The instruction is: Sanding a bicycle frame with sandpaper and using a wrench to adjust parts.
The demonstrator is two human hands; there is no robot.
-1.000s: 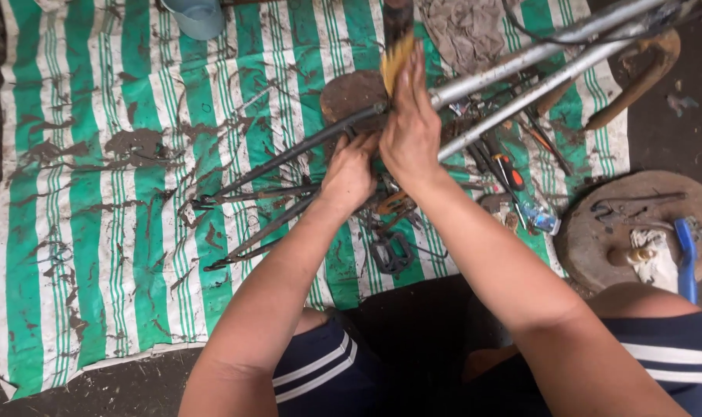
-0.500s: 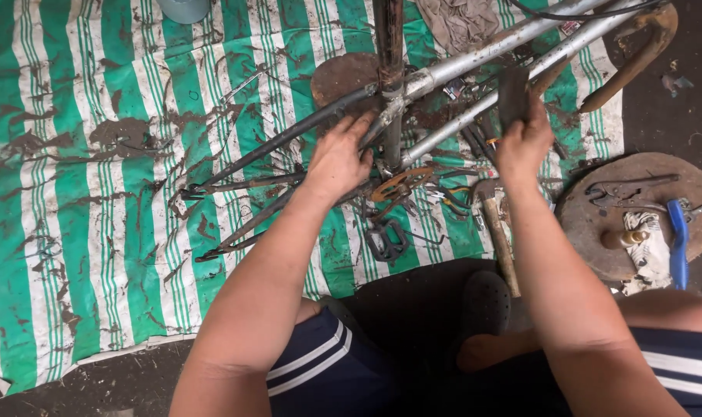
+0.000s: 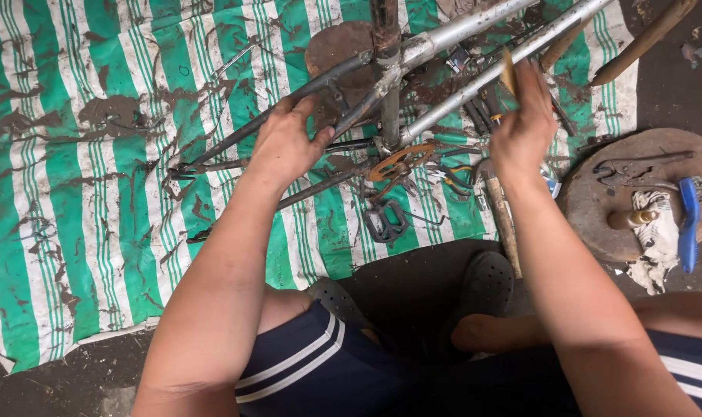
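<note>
A bare bicycle frame lies on a green-and-white striped tarp [image 3: 96, 232], with silver main tubes [image 3: 459, 31] and dark rear stays [image 3: 227, 150]. My left hand [image 3: 289, 143] lies over the dark stays near the seat tube [image 3: 389, 116], its fingers curled around one stay. My right hand [image 3: 525, 127] is raised beside the lower silver tube. It pinches a small yellowish-brown piece [image 3: 509, 73], which touches or nearly touches that tube. My hand hides most of the piece.
Under the frame lie an orange ring-shaped part [image 3: 397, 162], a black pedal [image 3: 385, 220], pliers and a wooden-handled hammer [image 3: 501, 216]. At the right a round disc [image 3: 590, 201] carries tools, a white rag [image 3: 652, 232] and a blue-handled tool [image 3: 687, 224]. My legs and dark shoes are below.
My right hand left the frame's middle, swung out to the right and now sits higher by the lower silver tube. My left hand stayed on the dark stays.
</note>
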